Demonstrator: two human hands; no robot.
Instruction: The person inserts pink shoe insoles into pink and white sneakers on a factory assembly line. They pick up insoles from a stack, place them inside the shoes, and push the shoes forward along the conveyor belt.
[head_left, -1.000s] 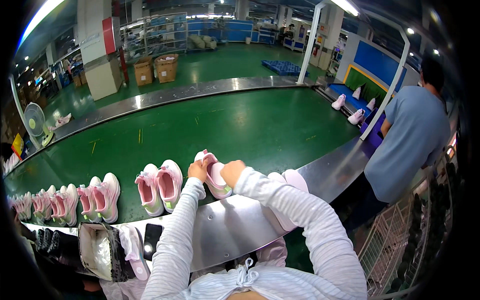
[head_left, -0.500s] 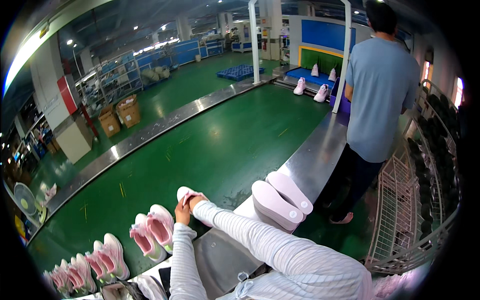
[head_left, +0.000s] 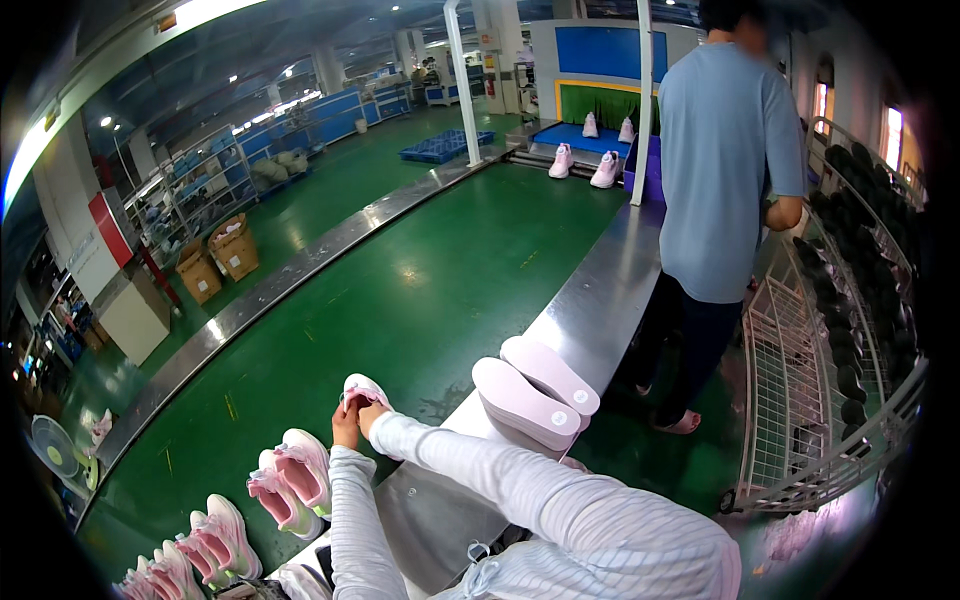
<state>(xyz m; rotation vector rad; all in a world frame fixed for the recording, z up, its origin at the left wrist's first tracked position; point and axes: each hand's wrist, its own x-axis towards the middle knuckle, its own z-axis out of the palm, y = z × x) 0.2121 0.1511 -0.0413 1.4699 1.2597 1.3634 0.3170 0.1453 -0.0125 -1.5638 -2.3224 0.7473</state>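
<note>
A pale pink-and-white sneaker (head_left: 362,384) rests on the green belt just in front of me, its pink opening facing me. My left hand (head_left: 345,430) is closed on the left side of its collar. My right hand (head_left: 372,412) grips the right side, its fingers partly hidden at the opening. To the left stands a pair of similar sneakers (head_left: 290,480), and several more (head_left: 218,538) line up farther left along the belt's near edge. Two stacks of pale pink insoles (head_left: 535,392) lie on the ledge to the right of my right arm.
A green conveyor belt (head_left: 400,300) runs between metal edges. At its far end are pink shoes (head_left: 604,170) beside a green curtain (head_left: 600,105). A person in a blue shirt (head_left: 725,170) stands at right by a wire rack cart (head_left: 800,390) with dark items. Cardboard boxes (head_left: 234,248) stand beyond.
The view has shifted to the right. Both hands stay on the sneaker, whose pink opening shows more now. The person in blue has turned toward the cart, with a bent forearm showing.
</note>
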